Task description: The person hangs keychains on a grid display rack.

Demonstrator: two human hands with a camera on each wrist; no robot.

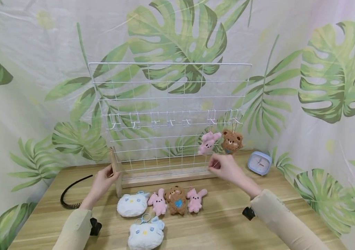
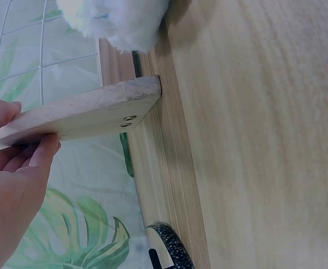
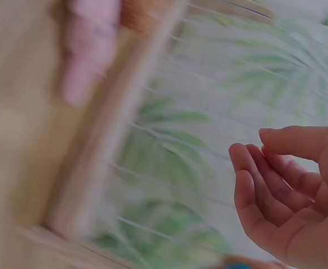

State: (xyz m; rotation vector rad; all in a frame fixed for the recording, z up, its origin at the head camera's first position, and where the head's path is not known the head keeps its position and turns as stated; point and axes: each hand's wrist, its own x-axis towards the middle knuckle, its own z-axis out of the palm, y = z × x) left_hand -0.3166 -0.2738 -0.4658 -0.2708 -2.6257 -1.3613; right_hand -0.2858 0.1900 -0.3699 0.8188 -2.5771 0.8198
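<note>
A white wire grid rack (image 1: 171, 98) with wooden supports stands on the table, with hooks along one row. My left hand (image 1: 103, 180) holds its left wooden side post (image 2: 91, 112) between thumb and fingers. At the right end hang a brown bear plush keychain (image 1: 231, 141) and a tilted pink bunny plush keychain (image 1: 209, 143). Just below them is my right hand (image 1: 225, 168), its fingers loosely curved. The right wrist view shows this hand (image 3: 293, 196) with nothing between thumb and fingers; the rack's wooden base there is blurred.
Before the rack lie two white cat-face plush keychains (image 1: 132, 205) (image 1: 146, 234), two pink bunnies (image 1: 158, 202) (image 1: 196, 200) and a brown bear (image 1: 176, 201). A blue clock (image 1: 259, 163) stands right; a black headband (image 1: 66, 194) lies left.
</note>
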